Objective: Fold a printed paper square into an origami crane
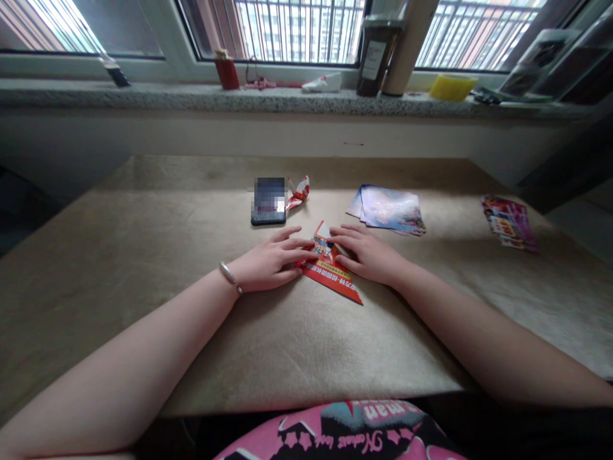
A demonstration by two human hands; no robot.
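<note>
A folded red printed paper (335,278) lies on the tan table (143,255), shaped like a triangle pointing away from me. My left hand (271,259) lies flat on its left side, fingers stretched out over the paper. My right hand (366,252) presses flat on its right side, fingers pointing left. Neither hand lifts the paper. A silver bracelet (230,276) circles my left wrist.
A dark phone (269,201) lies beyond the hands, with a small folded red-and-white paper figure (297,191) beside it. A stack of bluish sheets (390,209) sits at centre right, colourful flyers (510,222) at far right. The windowsill holds a red cup (227,70), bottles and a yellow box (453,87).
</note>
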